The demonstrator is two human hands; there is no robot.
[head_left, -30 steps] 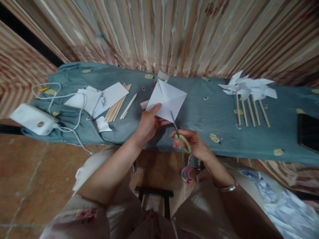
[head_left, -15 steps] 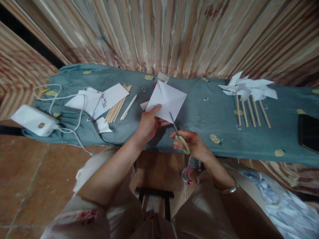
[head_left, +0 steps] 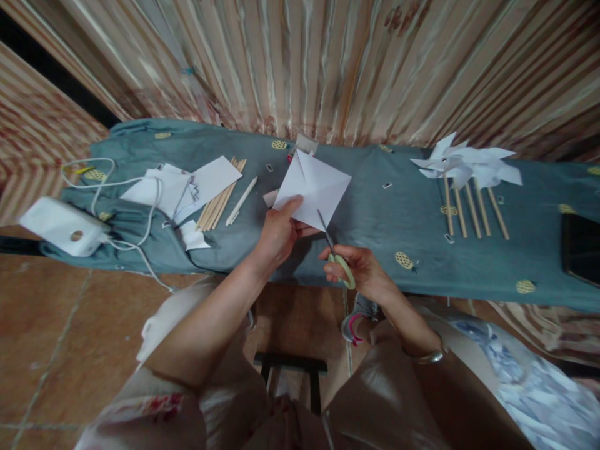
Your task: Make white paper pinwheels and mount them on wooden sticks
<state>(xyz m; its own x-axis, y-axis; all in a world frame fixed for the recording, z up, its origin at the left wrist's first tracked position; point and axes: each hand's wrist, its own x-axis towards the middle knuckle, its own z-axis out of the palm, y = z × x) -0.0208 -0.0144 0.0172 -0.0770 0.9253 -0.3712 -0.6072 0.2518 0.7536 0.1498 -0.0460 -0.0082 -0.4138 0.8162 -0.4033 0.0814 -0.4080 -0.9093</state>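
Observation:
A creased square of white paper (head_left: 323, 181) is pinched in my left hand (head_left: 279, 234), thumb on top and fingers beneath. One slit runs in from its upper corner. My right hand (head_left: 359, 269) grips a pair of scissors (head_left: 345, 272) by the pale green handles. The dark blades lie across the paper's lower edge, pointing toward its middle. Left of the paper are a white pen (head_left: 242, 201), a bundle of wooden sticks (head_left: 219, 203) and several white paper sheets (head_left: 210, 184). Finished paper pinwheels (head_left: 447, 159) on sticks lie to the right.
A green cloth with pineapple prints (head_left: 375, 219) covers the narrow table. A white power bank (head_left: 65, 228) with looping cables (head_left: 152, 219) sits at the left end, and a black phone (head_left: 581, 247) at the right edge. A striped curtain (head_left: 304, 69) hangs behind.
Hardly anything differs. Both hands, the paper and the scissors keep nearly the same place, with only a very slight shift of the view.

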